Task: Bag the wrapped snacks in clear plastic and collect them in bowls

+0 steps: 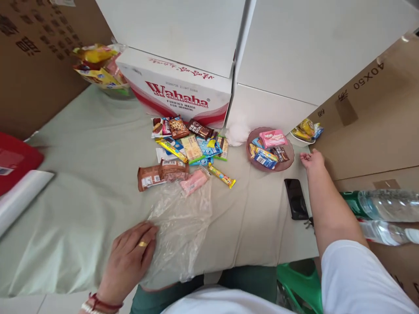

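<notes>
My left hand, with a ring on one finger, rests palm down on the cloth. Its fingertips touch the edge of a crumpled clear plastic bag, and the fingers look loosely bent rather than gripping. Above the bag lie a pink packet, brown packets, a yellow snack stick and a heap of wrapped snacks. My right hand is stretched out at the table's right side, just below a white bowl of packets. Its fingers are slightly curled, with nothing visible in them.
A pink bowl holds several snacks, beside a white crumpled wad. A black phone lies near the right edge. Behind stand a Wahaha carton and a basket of packets. Bottles lie right; red item left.
</notes>
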Demonstrator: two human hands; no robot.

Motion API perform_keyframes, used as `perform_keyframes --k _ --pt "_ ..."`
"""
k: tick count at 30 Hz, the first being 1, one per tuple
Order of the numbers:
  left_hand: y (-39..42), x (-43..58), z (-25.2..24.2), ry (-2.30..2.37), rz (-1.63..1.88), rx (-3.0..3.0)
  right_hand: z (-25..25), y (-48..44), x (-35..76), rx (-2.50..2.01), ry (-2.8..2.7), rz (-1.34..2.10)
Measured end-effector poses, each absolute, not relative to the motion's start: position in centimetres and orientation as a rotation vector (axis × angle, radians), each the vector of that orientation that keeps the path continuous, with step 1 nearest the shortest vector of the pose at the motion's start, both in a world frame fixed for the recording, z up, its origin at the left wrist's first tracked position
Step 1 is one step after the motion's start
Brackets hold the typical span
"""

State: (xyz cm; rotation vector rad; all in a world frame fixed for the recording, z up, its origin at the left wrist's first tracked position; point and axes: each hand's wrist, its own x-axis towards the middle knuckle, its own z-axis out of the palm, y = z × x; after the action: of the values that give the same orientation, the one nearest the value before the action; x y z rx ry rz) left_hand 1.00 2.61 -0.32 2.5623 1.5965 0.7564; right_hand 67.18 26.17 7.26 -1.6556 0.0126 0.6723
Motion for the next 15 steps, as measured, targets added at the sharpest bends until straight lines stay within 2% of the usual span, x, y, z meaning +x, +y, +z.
perform_keyframes --k 5,15 --pt "2.6 0.6 -1.0 1.568 0.779 2.602 6.5 31.3 69.1 -1.560 -0.024 0.683" --pt "2.0 1.6 0.4 1.667 0.686 2.478 8.8 37.4 69.7 -1.411 -0.136 0.661"
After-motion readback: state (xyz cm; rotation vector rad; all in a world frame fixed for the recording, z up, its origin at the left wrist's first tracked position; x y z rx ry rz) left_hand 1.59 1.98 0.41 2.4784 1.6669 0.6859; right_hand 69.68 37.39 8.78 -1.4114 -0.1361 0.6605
